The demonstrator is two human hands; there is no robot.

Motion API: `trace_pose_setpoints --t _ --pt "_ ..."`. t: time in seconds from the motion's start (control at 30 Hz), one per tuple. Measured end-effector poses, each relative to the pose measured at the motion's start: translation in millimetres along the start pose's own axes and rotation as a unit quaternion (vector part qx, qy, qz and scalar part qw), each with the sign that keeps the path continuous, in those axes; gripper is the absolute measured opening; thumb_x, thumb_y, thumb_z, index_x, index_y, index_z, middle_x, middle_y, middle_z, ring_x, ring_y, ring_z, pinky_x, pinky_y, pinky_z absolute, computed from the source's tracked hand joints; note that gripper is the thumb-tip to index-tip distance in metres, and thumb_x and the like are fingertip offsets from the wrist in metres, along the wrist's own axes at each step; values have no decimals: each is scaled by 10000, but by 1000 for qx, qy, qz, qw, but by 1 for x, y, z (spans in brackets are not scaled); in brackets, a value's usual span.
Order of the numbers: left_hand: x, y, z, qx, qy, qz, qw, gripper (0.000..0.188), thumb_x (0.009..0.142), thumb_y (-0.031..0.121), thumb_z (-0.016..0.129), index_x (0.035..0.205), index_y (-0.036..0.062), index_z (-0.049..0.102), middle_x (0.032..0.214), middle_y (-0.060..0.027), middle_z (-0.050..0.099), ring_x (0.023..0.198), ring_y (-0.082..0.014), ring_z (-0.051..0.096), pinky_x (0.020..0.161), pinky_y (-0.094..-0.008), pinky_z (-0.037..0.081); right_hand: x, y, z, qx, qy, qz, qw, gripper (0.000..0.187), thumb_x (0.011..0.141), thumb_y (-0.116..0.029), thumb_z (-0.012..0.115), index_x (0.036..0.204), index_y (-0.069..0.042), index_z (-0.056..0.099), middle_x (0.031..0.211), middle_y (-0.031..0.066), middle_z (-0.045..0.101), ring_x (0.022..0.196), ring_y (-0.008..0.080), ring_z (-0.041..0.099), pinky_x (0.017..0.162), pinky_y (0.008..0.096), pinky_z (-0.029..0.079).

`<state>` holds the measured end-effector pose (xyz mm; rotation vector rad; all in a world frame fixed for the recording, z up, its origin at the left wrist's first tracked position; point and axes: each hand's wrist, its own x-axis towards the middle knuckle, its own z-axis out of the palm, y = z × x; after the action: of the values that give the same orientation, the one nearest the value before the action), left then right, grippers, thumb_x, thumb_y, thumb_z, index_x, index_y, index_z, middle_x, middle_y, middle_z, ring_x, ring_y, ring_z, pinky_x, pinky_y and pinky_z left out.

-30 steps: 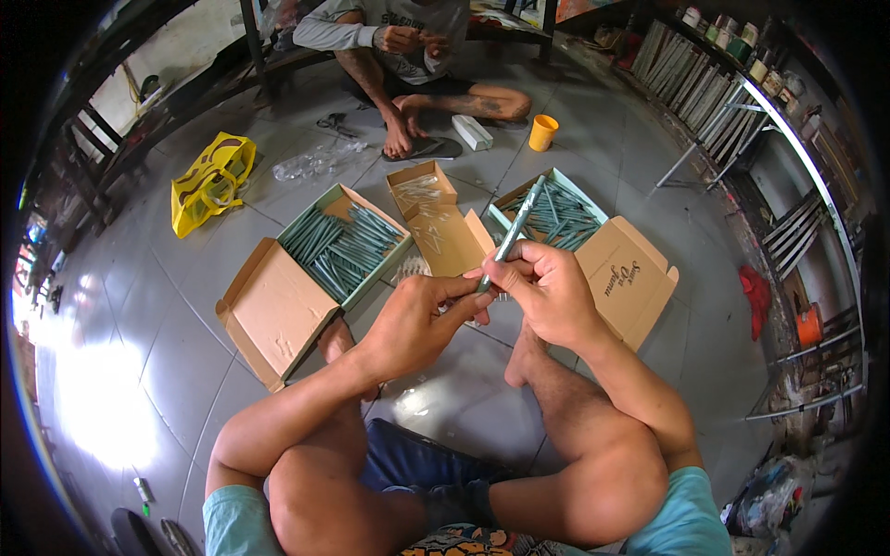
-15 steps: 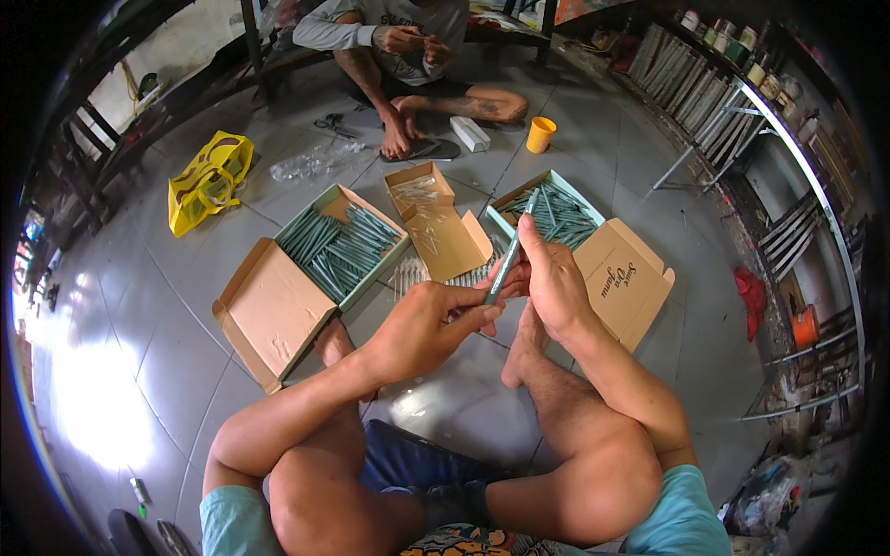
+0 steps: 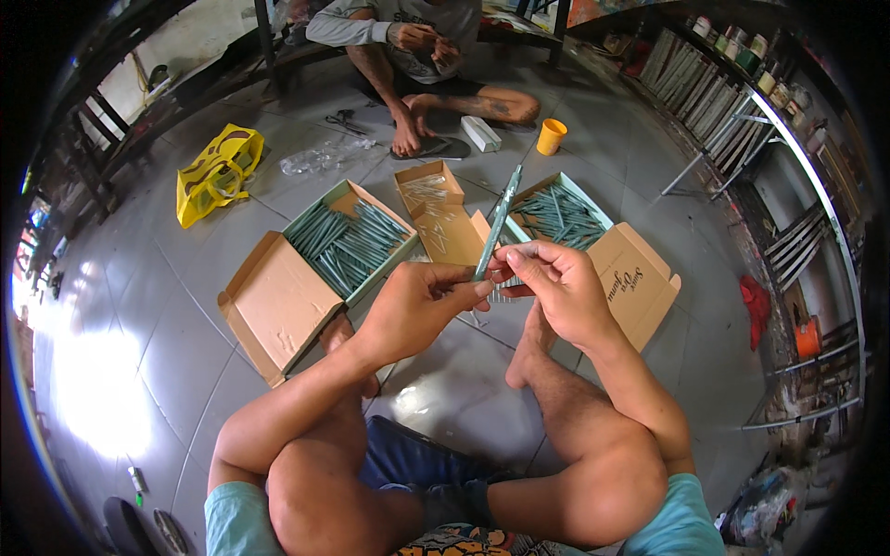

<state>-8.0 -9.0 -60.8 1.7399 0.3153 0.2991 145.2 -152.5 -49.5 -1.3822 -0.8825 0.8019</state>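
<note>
A slim green pen (image 3: 501, 218) stands tilted upward in front of me. My left hand (image 3: 417, 301) pinches its lower end between thumb and fingers. Close against the same lower part are the curled fingers of my right hand (image 3: 552, 278), closed beside the pen; their exact contact is partly hidden. Many similar green pens fill an open box (image 3: 411, 243) at the left and another open box (image 3: 607, 221) at the right. Between them, a smaller brown box (image 3: 436, 169) holds thin clear pieces, and a row of small pieces (image 3: 505, 295) lies partly behind my hands.
Across from me a person (image 3: 426, 56) sits on the floor, hands together. A yellow bag (image 3: 218, 176), crumpled clear plastic (image 3: 324, 157), a white carton (image 3: 480, 134) and an orange cup (image 3: 551, 137) lie around. A metal-framed rack (image 3: 807, 176) lines the right side.
The pen has turned more upright, its tip shifting left. My right thumb has come down from along the pen to its lower part. The view has shifted slightly.
</note>
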Motion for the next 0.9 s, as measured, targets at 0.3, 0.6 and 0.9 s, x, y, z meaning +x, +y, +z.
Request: trace_pose_setpoints --t 0.3,0.6,0.9 --pt "3 -1 1 -85 -76 7 993 366 958 274 662 1169 -25 676 954 -64 720 857 -80 640 798 -254 531 3 6 -1 29 21 38 999 245 944 -207 678 1017 27 695 883 76 707 828 117 670 723 260 568" --pt "4 -14 -3 -260 -103 -101 955 302 987 212 616 1163 -28 664 1021 -75 694 955 -124 638 900 -272 523 1 -3 1 19 63 30 997 225 944 -170 672 1010 44 697 876 82 725 794 115 684 720 240 551" --pt "6 -1 -2 -107 2 2 994 316 983 159 618 1184 -83 641 1040 -124 708 984 -152 668 912 -283 532 -6 -13 10 -133 41 -36 990 210 935 -66 666 1098 64 689 915 105 732 790 88 668 672 187 538"
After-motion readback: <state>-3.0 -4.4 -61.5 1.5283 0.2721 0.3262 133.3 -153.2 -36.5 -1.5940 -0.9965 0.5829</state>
